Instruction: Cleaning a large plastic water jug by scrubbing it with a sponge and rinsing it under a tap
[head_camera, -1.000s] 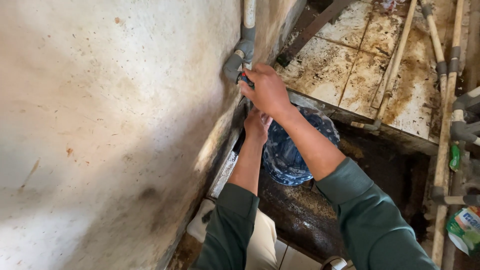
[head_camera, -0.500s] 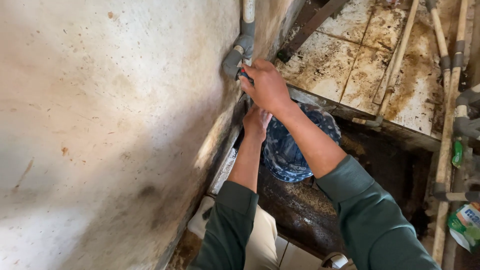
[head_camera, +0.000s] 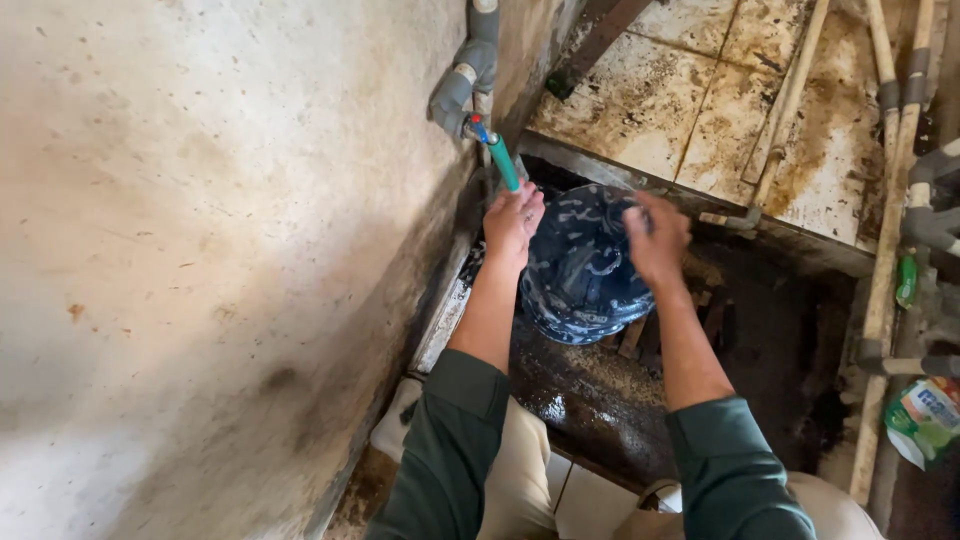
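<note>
A grey pipe elbow (head_camera: 455, 90) on the stained wall ends in a small tap with a green spout (head_camera: 502, 160) pointing down. My left hand (head_camera: 513, 222) is just under the spout, fingers apart and holding nothing. To the right, my right hand (head_camera: 655, 240) hangs blurred over a dark blue patterned bucket (head_camera: 585, 285), with nothing visibly in it. The bucket stands on a wet, dirty floor below both hands. Both my forearms wear dark green sleeves.
The stained wall (head_camera: 200, 250) fills the left side. Dirty floor tiles (head_camera: 700, 110) lie beyond a dark sunken wet area (head_camera: 600, 390). Bamboo poles (head_camera: 885, 250) and grey pipes stand at the right, with a green and white packet (head_camera: 925, 420) beside them.
My right hand has left the tap and dropped to the right over the bucket, uncovering the green spout. My left hand has come up to just under the spout.
</note>
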